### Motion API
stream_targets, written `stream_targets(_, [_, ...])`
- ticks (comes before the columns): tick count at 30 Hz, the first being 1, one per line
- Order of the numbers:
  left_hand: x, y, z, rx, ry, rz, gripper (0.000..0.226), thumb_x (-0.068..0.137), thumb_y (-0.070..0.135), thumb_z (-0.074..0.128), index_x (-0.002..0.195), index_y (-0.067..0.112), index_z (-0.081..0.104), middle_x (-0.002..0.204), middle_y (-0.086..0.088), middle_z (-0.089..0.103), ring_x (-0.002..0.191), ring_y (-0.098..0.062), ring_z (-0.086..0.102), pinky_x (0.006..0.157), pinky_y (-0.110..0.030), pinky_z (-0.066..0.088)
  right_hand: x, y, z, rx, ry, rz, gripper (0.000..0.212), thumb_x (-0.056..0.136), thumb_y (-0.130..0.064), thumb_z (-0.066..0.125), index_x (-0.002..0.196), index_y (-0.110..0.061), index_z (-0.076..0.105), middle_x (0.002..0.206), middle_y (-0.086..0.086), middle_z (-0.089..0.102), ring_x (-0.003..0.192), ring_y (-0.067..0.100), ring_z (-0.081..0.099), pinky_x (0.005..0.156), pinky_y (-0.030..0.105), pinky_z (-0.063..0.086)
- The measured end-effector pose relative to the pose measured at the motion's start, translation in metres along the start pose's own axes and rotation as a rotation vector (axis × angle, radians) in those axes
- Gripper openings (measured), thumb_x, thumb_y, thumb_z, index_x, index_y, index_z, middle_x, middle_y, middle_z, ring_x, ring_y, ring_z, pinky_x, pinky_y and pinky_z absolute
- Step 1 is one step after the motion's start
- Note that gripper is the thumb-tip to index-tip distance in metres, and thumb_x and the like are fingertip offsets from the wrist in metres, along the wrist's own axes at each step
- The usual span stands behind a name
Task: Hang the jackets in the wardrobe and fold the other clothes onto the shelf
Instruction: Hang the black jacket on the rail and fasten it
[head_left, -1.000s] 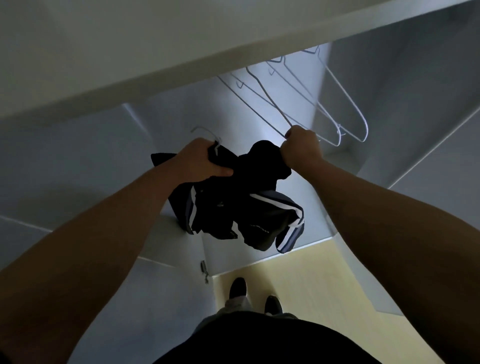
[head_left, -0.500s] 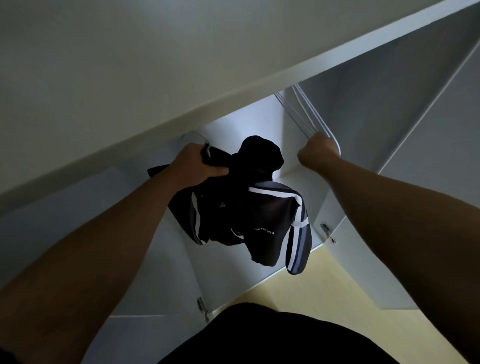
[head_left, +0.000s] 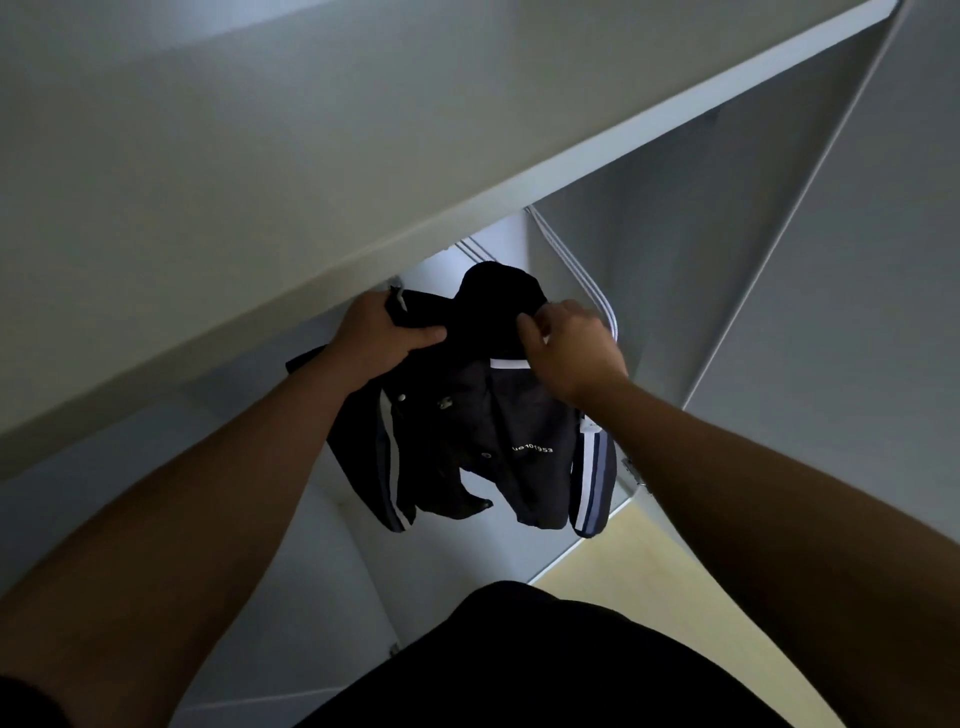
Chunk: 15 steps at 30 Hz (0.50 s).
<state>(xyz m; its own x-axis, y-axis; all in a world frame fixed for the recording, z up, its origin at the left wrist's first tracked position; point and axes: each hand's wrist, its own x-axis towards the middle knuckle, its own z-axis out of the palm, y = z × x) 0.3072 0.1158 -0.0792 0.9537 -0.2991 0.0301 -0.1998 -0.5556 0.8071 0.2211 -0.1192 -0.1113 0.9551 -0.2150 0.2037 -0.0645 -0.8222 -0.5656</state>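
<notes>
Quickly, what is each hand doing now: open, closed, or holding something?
Left hand: grips the jacket at its shoulder.
Right hand: pinches the jacket near the hood.

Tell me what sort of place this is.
Probably a bedroom or dressing area, at an open white wardrobe: wire hangers hang inside, a dark striped jacket is held up beside them, and a door hinge shows.

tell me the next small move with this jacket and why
Probably tug the collar straight with the right hand, so the jacket sits evenly before it is hung. The left hand grips one shoulder, the right hand pinches the cloth under the hood, and the jacket hangs bunched between them. Empty white hangers hang just to its right; the rail is hidden.
</notes>
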Motion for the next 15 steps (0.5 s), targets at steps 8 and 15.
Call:
stream_targets(8, [0.002,-0.009,-0.012,-0.112,0.024,-0.051,0.049,0.061,0.030,0.091,0.108,0.022,0.078,0.107,0.004,0.077,0.102,-0.014,0.072,0.100,-0.042,0.055,-0.014,-0.016,0.020,-0.052,-0.123,-0.227,0.055,0.091,-0.060,0.056,0.125,-0.018,0.050,0.115,0.007,0.064,0.100,0.034,0.063,0.079,0.042,0.050])
stream_targets(15, [0.029,-0.022,-0.007,-0.104,0.266,0.166,0.024,0.067,0.042,0.085,0.090,0.042,0.078,0.091,0.017,0.077,0.086,-0.002,0.074,0.080,-0.026,0.058,0.007,-0.025,0.068,-0.316,0.325,-0.410,0.024,0.099,-0.032,0.057,0.100,-0.008,0.061,0.083,0.010,0.065,0.071,0.037,0.063,0.055,0.034,0.028])
